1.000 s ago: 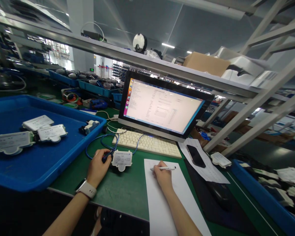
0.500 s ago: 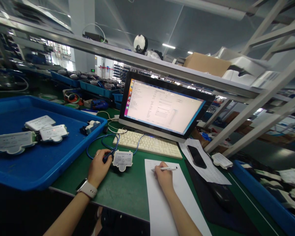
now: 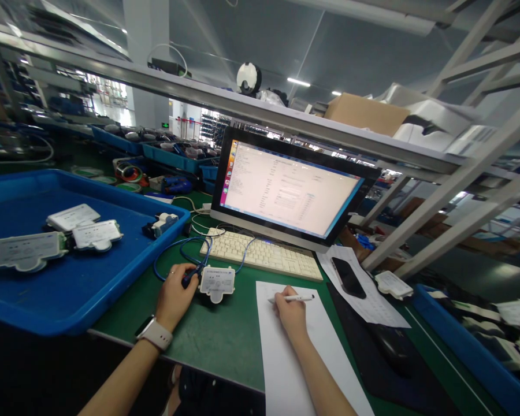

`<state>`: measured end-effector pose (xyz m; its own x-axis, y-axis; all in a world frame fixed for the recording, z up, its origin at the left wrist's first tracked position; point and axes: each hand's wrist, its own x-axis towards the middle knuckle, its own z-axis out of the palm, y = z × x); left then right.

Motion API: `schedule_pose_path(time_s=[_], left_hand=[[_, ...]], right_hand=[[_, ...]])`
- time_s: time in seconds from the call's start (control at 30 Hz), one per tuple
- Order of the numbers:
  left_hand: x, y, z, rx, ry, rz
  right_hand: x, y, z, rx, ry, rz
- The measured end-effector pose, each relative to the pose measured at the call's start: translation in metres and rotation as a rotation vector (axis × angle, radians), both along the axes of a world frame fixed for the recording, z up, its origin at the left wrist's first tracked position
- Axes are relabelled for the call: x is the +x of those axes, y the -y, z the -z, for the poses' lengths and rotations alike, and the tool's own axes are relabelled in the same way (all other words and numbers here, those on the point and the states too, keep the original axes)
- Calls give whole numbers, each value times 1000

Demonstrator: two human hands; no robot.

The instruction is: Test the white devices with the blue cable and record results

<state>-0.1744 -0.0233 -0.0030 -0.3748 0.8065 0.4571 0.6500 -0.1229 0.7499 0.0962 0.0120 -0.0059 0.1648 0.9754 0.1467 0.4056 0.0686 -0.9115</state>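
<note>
My right hand (image 3: 291,312) grips a white pen (image 3: 300,298), its tip down near the top of a white sheet of paper (image 3: 286,370). My left hand (image 3: 176,296) is closed round a dark connector (image 3: 189,278) on a blue cable (image 3: 159,261). Just right of that connector lies a labelled white module (image 3: 216,282) with a rounded tab at its lower edge. Whether the connector is plugged into the module cannot be made out.
Behind the hands stand a keyboard (image 3: 264,254) and a lit monitor (image 3: 290,190). A blue tray (image 3: 125,277) with several similar modules is on the left. To the right are a phone (image 3: 349,277) on papers, a black mouse (image 3: 390,349) and another blue bin (image 3: 472,346).
Both hands keep their place and grip. The whole view has shifted very slightly; a small red light seen on one tray module no longer shows.
</note>
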Motion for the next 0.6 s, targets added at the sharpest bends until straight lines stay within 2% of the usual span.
schedule_pose_path(time_s=[0.13, 0.3, 0.4, 0.6], left_hand=[[0, 1, -1, -1, 0, -5], [0, 1, -2, -1, 1, -7], [0, 1, -1, -1, 2, -6], [-1, -1, 1, 1, 10, -8]], right_hand=[[0, 1, 0, 33, -29, -2], [3, -4, 5, -28, -397, 46], [10, -14, 6, -55, -540, 103], [32, -24, -6, -182, -802, 1]])
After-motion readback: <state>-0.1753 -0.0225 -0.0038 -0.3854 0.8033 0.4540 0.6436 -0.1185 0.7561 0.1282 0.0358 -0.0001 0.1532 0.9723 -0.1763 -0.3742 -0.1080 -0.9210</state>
